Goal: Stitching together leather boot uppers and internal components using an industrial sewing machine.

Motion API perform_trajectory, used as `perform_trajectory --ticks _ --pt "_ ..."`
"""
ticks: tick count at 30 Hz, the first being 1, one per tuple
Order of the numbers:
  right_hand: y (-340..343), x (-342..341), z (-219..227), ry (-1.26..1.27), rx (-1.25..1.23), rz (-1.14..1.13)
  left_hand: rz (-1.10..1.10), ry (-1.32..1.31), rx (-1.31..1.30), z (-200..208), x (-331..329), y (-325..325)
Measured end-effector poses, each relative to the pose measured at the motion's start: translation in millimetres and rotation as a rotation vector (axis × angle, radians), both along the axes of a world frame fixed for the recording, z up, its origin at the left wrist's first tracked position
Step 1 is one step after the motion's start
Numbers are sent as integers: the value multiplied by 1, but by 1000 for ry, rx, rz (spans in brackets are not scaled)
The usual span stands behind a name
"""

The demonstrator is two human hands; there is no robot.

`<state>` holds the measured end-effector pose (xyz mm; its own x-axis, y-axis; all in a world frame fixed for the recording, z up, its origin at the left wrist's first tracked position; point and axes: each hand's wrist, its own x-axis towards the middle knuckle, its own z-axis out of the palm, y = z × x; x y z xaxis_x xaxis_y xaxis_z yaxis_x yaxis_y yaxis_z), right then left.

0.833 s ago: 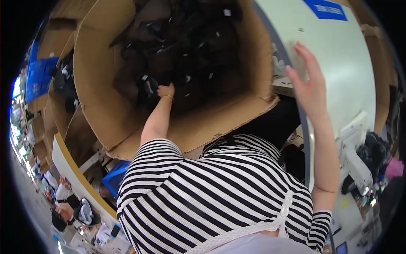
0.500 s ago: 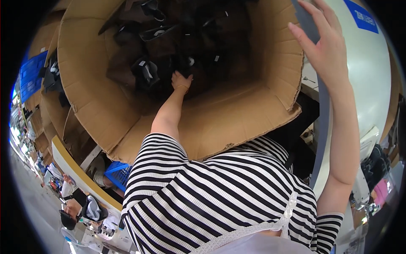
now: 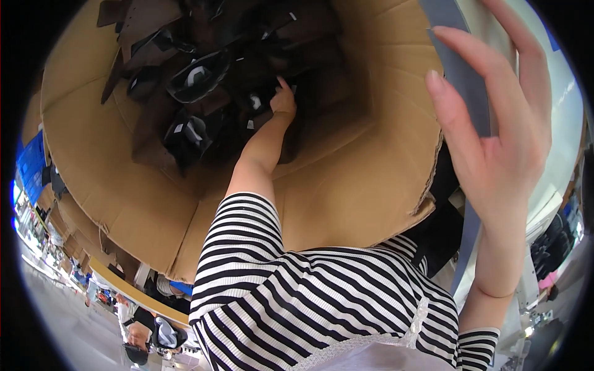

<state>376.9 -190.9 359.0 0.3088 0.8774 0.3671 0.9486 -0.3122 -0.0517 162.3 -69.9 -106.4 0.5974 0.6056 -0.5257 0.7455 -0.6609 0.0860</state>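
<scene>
My left arm reaches deep into a large open cardboard box [image 3: 346, 210]. There my left hand [image 3: 283, 102] is among dark pieces, its index finger stretched out and its other fingers partly lost in shadow. The box holds several black, curved, soft-looking pieces; one [image 3: 198, 75] has a pale inner patch, and another [image 3: 193, 133] carries a small white tag. I cannot make out their exact kind. On the right, my right hand [image 3: 495, 117] is raised beside the box's rim with fingers spread and nothing in it, in front of a grey table edge.
A white work table [image 3: 560, 148] with a grey edge [image 3: 455, 59] stands close against the box's right side. Blue crates [image 3: 32, 164] are at the far left. A yellow-edged board [image 3: 133, 287] and a seated person [image 3: 139, 331] show at the lower left.
The view has shifted, so the box sits lower and further left. My left hand has moved rightward and deeper among the black pieces, its index finger now extended. My right hand appears larger and stays spread.
</scene>
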Motion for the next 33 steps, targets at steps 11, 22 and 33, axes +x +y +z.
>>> perform_trajectory --ticks 11,22,33 --pt "5 -2 5 156 -1 -20 155 313 -130 16 92 -52" --pt "3 8 14 307 66 -28 -76 91 -38 -43 64 -9" --pt "-15 -12 19 299 210 -42 -288 -244 -104 221 -11 51"
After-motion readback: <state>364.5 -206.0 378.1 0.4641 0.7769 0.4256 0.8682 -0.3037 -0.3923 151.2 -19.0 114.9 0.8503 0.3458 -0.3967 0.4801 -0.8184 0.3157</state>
